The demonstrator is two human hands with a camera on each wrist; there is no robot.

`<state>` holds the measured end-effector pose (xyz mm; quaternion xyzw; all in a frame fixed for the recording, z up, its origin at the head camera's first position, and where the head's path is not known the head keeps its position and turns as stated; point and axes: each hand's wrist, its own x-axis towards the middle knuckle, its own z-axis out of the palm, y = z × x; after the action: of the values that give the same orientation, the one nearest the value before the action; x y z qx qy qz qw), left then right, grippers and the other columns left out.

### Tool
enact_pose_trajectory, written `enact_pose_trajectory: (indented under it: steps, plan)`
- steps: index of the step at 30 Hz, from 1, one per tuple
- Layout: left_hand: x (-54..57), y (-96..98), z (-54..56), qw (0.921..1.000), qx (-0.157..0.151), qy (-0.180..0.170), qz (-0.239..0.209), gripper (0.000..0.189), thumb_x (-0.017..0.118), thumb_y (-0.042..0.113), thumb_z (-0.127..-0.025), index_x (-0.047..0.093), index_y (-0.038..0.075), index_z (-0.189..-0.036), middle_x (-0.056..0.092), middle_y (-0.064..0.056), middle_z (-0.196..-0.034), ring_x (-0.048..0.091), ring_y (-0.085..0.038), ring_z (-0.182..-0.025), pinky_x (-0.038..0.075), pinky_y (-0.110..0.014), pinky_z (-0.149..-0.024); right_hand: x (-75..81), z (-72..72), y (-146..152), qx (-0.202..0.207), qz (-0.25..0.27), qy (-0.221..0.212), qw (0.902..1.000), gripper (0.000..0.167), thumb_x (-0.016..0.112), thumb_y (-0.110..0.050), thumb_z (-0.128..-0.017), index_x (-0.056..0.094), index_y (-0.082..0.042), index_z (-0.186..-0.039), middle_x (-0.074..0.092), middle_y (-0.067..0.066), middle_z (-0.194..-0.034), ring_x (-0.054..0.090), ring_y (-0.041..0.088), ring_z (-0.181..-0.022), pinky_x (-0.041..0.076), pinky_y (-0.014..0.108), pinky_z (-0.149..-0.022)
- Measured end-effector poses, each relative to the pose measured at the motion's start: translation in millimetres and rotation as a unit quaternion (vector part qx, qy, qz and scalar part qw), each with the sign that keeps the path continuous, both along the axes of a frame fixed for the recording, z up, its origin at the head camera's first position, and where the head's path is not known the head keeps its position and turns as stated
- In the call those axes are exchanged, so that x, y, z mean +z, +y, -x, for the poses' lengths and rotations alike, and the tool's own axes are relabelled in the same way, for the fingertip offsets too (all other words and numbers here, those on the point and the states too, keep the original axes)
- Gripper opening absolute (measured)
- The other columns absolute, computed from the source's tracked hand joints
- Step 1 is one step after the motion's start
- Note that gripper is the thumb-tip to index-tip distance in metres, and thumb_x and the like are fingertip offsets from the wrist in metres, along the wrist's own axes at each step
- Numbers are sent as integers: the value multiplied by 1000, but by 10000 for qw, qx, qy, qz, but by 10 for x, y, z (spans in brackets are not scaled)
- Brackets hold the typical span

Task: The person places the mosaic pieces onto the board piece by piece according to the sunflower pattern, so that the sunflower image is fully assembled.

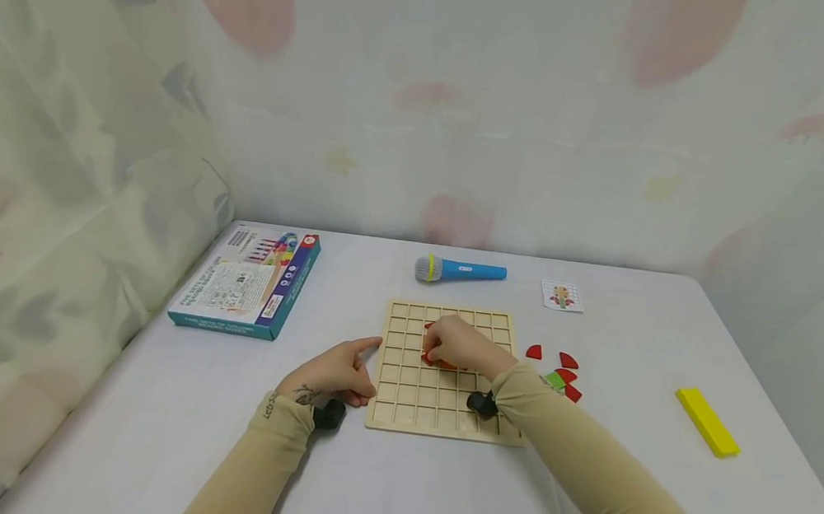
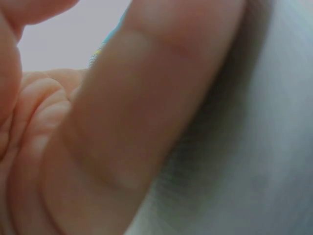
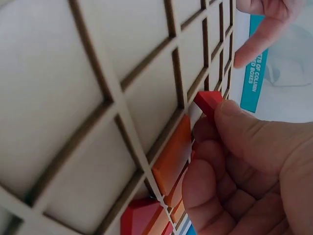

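Observation:
A wooden grid board (image 1: 414,394) lies flat on the white table. Over its middle, my right hand (image 1: 463,343) pinches a small red block (image 3: 208,102) between thumb and forefinger, close above the grid. Orange blocks (image 3: 173,154) and another red block (image 3: 139,215) sit in nearby cells, partly covered by the hand in the head view. At the board's left edge rests my left hand (image 1: 334,374), its forefinger stretched out to touch the rim. In the left wrist view that hand's blurred thumb (image 2: 132,98) fills much of the picture, with nothing held.
Loose red pieces (image 1: 569,361) and a green piece (image 1: 556,380) lie right of the board, partly behind the right sleeve. A pattern card (image 1: 562,296) and a blue toy microphone (image 1: 466,271) lie farther back. A flat box (image 1: 237,290) is left, a yellow bar (image 1: 709,422) right.

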<state>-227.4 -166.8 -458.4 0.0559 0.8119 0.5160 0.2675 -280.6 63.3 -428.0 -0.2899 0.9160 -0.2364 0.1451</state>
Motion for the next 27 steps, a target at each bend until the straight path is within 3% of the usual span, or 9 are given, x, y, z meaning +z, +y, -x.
enact_pose_trajectory:
  steps: [3, 11, 20, 23, 27]
  plan:
    - [10, 4, -5, 10000, 12, -5, -15, 92, 70, -5, -69, 23, 10, -147, 61, -11, -68, 60, -13, -52, 54, -28, -52, -7, -14, -7, 30, -129, 147, 9998, 5, 68, -5, -80, 70, -9, -78, 65, -2, -78, 55, 10, -75, 48, 27, -71]
    - [9, 7, -4, 10000, -14, 18, -4, 91, 69, -5, -70, 23, 10, -147, 62, -9, -67, 59, -12, -52, 54, -27, -52, -12, -27, -8, 52, -604, 518, 9968, 6, 67, -12, -83, 69, -15, -78, 64, -6, -78, 52, 9, -70, 46, 26, -65]
    - [5, 14, -5, 10000, 28, -20, -31, 92, 69, -5, -70, 22, 10, -147, 63, -9, -67, 59, -12, -52, 54, -26, -52, -42, -28, 1, -3, -700, 672, 9953, 7, 67, -14, -84, 68, -16, -77, 63, -6, -79, 52, 10, -70, 45, 26, -63]
    - [6, 15, -7, 10000, 37, -27, -10, 92, 69, -5, -70, 22, 10, -147, 63, -9, -66, 59, -12, -52, 53, -26, -51, 29, -44, 25, -97, -549, 726, 9958, 5, 66, -15, -85, 70, -13, -85, 65, -3, -88, 54, 11, -76, 47, 28, -68]
    - [7, 8, -7, 10000, 59, -38, 18, 92, 69, -5, -70, 22, 10, -147, 63, -10, -67, 59, -12, -51, 53, -25, -51, 249, -82, 135, -359, -175, 773, 9962, 17, 64, -16, -86, 70, -10, -100, 65, 2, -101, 57, 16, -88, 49, 33, -76]
